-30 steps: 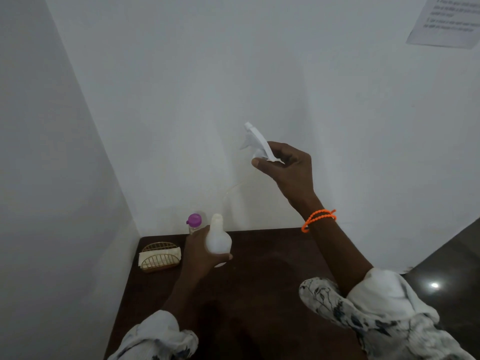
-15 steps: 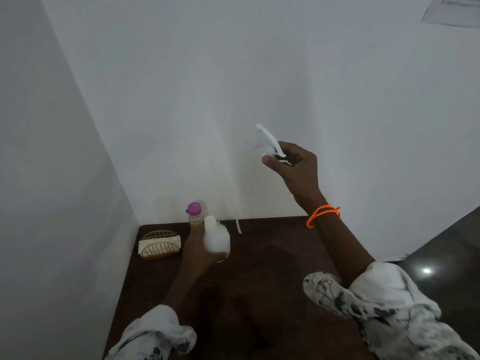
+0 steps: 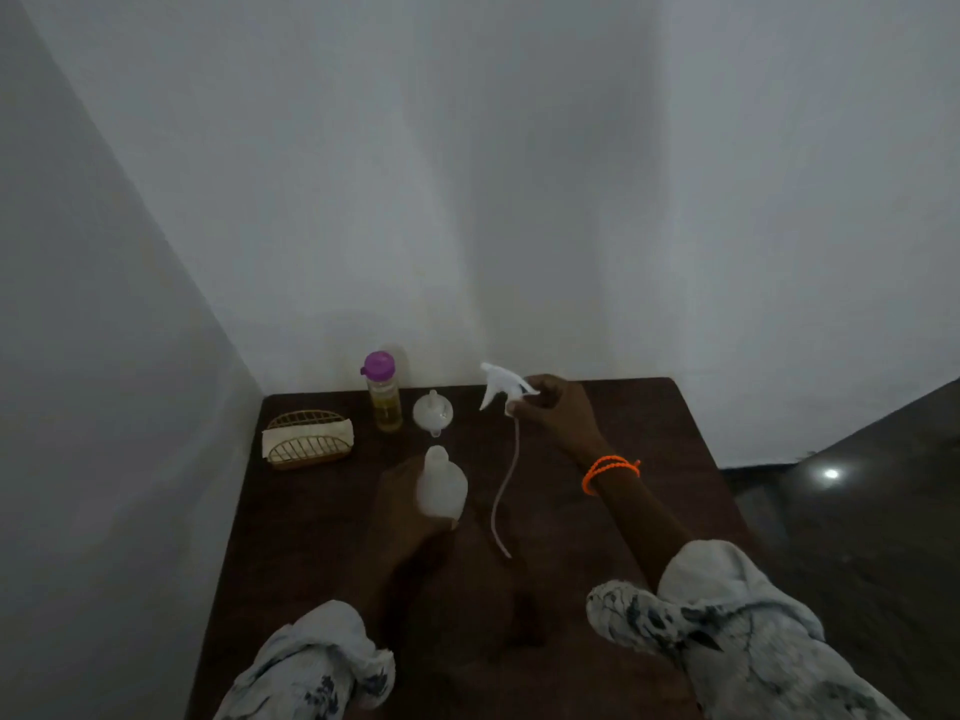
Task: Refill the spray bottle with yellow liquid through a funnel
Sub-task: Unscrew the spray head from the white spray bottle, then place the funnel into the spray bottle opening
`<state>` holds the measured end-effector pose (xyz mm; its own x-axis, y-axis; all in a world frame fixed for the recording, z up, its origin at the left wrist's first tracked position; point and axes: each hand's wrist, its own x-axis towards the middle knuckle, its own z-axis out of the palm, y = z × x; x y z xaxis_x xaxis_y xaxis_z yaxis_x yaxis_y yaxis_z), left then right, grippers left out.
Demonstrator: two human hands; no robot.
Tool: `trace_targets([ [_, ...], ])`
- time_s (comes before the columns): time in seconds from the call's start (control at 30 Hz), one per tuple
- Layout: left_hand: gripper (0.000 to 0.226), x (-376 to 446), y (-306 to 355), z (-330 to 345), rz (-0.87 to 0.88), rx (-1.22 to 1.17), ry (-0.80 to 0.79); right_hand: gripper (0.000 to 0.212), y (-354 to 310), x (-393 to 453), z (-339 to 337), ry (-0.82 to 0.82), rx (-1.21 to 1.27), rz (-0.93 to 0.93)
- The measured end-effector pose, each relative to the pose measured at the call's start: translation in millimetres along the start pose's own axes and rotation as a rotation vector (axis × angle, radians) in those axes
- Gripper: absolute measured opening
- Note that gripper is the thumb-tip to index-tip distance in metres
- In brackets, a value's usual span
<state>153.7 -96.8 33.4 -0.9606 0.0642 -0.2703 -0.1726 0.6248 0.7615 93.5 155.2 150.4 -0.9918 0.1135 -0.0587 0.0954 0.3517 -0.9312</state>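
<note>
Dark brown wood makes up the desk point(image 3: 649, 423) under your arms, pushed into a corner of pale walls. Your left hand point(image 3: 402, 504) is wrapped around the white spray bottle point(image 3: 441, 483), which stands upright near the middle of the desk with its neck uncapped. Your right hand point(image 3: 558, 410) pinches the white trigger sprayer head point(image 3: 501, 384) between thumb and fingertips, holding it above the desk, behind and to the right of the bottle. Its thin dip tube point(image 3: 506, 491) hangs down in a curve, and the lower end reaches the area just right of the bottle; you cannot tell whether the tip touches the wood. An orange bracelet point(image 3: 610, 470) circles your right wrist.

Behind the bottle, a small white funnel point(image 3: 432, 410) sits on the desk, apart from the neck. Just left of the funnel stands a clear bottle of yellow liquid point(image 3: 385, 402) with a purple cap, close to the back wall. Farther left, a woven basket point(image 3: 306, 439) holds a folded pale cloth.
</note>
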Motion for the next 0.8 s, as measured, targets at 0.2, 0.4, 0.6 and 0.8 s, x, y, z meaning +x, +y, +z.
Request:
trace_targets([
  [0.2,0.107,6.8,-28.5,25.9,-0.015,0.050,-0.105,0.027,76.1,-9.7,30.2,-0.083,0.026,0.304],
  [0.4,0.101,2.6,-17.3,36.1,-0.043,0.040,-0.112,0.038,127.6,-4.8,45.7,-0.163,0.066,0.546],
  [0.6,0.102,10.2,-18.4,53.4,0.020,0.097,-0.078,0.035,141.6,1.7,44.8,-0.214,-0.086,0.538],
  [0.8,0.105,11.3,-33.6,62.7,0.116,0.118,-0.044,0.038,149.1,3.2,47.3,-0.230,-0.242,0.541],
])
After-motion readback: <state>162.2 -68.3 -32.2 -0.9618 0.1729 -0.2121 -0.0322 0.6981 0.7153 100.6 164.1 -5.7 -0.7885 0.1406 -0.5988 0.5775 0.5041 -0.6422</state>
